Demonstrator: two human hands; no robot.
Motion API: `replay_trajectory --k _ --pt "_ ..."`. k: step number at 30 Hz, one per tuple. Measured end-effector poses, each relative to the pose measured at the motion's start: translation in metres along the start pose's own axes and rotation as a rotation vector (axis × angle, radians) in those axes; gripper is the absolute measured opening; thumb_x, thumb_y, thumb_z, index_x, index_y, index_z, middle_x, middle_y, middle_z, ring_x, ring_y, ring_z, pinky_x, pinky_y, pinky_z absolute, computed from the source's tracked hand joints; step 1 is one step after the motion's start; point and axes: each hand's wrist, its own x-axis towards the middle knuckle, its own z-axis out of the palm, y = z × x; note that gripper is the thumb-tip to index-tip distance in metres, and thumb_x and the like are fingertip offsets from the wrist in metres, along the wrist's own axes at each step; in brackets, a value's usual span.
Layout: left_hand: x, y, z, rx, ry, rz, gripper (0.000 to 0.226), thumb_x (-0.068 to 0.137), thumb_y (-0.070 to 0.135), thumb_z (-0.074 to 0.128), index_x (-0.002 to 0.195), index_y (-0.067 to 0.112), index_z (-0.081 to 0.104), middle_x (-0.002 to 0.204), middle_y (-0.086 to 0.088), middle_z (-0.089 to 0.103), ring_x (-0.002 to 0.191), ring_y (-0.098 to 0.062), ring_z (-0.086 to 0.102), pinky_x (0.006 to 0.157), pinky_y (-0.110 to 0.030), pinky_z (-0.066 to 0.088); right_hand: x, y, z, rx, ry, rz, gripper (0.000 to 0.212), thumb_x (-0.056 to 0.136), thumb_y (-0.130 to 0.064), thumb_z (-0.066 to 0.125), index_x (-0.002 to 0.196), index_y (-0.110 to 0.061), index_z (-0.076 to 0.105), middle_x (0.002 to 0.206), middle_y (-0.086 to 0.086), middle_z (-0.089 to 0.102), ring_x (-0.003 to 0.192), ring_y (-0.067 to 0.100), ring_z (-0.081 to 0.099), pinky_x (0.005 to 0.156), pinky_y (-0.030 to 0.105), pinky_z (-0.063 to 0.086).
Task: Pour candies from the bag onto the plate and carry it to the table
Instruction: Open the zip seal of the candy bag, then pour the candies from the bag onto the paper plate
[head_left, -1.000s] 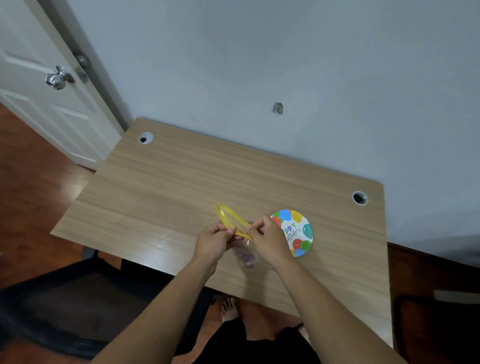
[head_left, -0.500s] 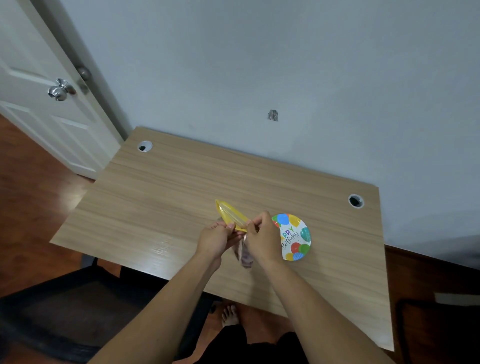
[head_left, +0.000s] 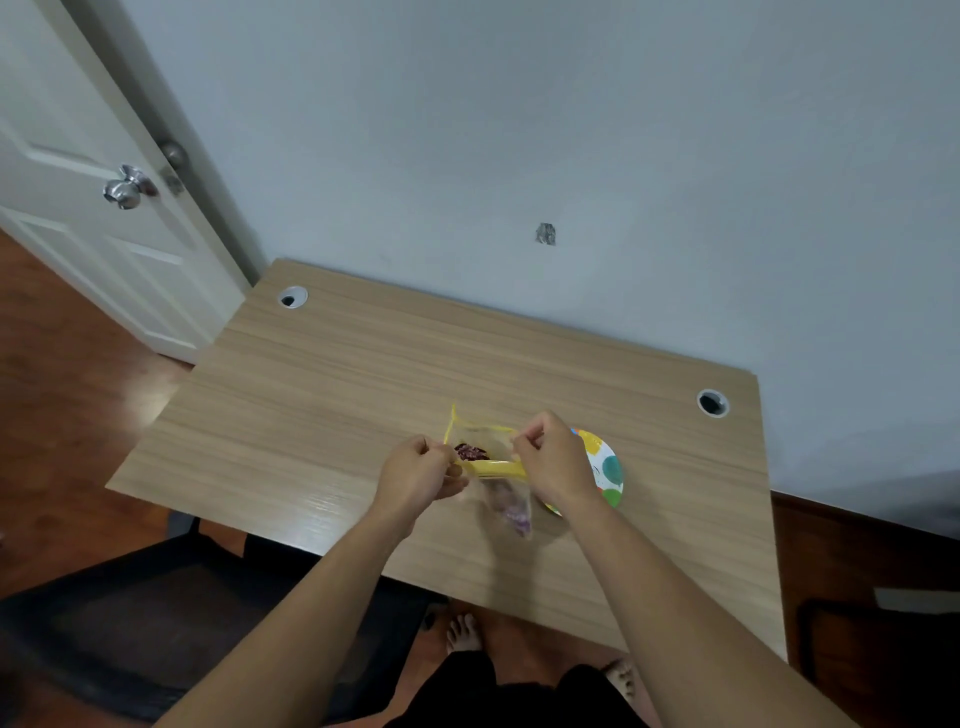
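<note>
Two hands hold the clear bag above the wooden surface: the left hand pinches one side of its yellow mouth, the right hand pinches the other, spreading it. Purple candies show inside. The party plate lies just beyond the right hand.

One head-worn camera looks steeply down, close over the desk against a wall.
</note>
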Motion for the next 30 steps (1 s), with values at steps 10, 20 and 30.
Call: replay_trajectory --k 10,20,30 --pt "0.000 0.021 -0.029 0.608 -0.048 -0.135 0.022 0.090 0.010 0.060 0.098 0.000 0.078 0.078 -0.007 0.085 0.070 -0.035 0.079 0.087 -0.049 0.069 -0.001 0.006 -0.027 -0.245 0.098 -0.077 0.008 0.098 -0.017 0.064 0.092 -0.011 0.066 0.086 0.011 0.075 0.083 0.036 0.071 0.074 0.046 0.059" --pt "0.028 0.003 -0.039 0.800 -0.328 -0.057 0.035 0.107 0.018 0.049 0.137 0.011 0.065 0.119 -0.002 0.083 0.106 -0.028 0.074 0.081 -0.037 0.062 -0.004 0.004 -0.061 -0.135 0.065 -0.135 0.012 0.098 -0.020 0.073 0.091 -0.012 0.069 0.081 0.004 0.075 0.058 0.013 0.065 0.049 0.011 0.045" --pt "0.036 -0.004 0.016 1.004 -0.555 0.681 0.137 0.072 0.047 0.096 0.173 0.038 0.003 0.174 0.028 0.005 0.163 -0.009 0.005 0.131 -0.033 0.016 -0.007 0.007 -0.110 0.026 -0.003 -0.254 0.013 0.094 -0.033 0.081 0.091 -0.023 0.074 0.090 -0.010 0.083 0.091 0.009 0.078 0.087 0.032 0.060"
